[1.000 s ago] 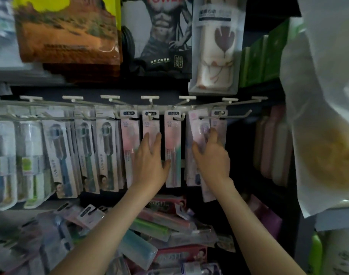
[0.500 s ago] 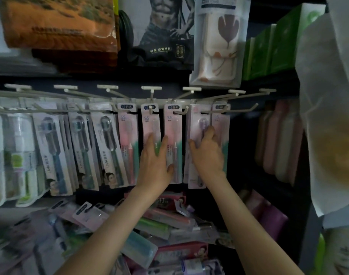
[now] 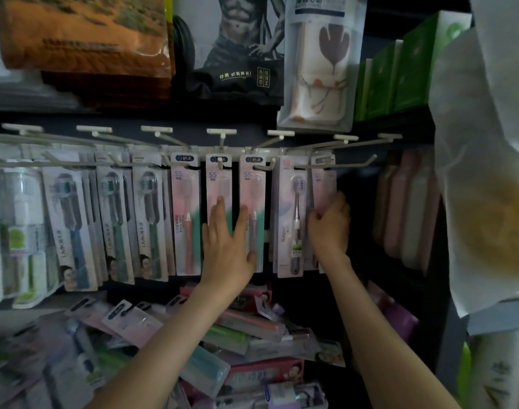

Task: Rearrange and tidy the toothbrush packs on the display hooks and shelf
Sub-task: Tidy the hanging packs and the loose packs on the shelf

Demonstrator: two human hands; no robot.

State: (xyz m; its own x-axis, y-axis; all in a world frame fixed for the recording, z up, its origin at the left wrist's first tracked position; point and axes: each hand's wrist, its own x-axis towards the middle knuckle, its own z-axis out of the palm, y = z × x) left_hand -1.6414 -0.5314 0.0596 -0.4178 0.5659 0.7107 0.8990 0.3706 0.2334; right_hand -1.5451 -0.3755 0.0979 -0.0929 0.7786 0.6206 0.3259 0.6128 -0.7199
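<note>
**Left hand** (image 3: 227,246): open, fingers straight and spread, pressed flat on the hanging row. The forefinger lies on the middle SS pack (image 3: 220,178), and another finger lies on the third SS pack (image 3: 253,184) beside it.

**Right hand** (image 3: 330,228): fingers curled round the outer edge of the end pack (image 3: 324,184), a pale pink card on the rightmost loaded hook (image 3: 334,166). This reads as a grip, not a rest.

**Location:** the toothbrush packs hang in a row from white wire hooks under an upper shelf. Loose packs (image 3: 252,329) lie heaped on the shelf below, overlapping at all angles.

**Handling (judgement):**
- Each pack looks like a thin card with a clear blister over one brush.
- It should be light and stiff along its length, but easy to crease at the punched header.
- The blister face is probably slick.
- It is best taken by the long card edges, low down, then guided at the header hole so it slides along the wire.
- A straight downward pull risks tearing the hole.

**Legible writing:**
- "SS" sits near the top left of three pink-and-green packs, under a blue badge whose characters are too small to read with confidence.
- "Niepo…" runs vertically on the purple-brush pack (image 3: 289,208), with the end unclear.
- "I MK" runs vertically on the dark-brush packs (image 3: 69,231) further left.
</note>
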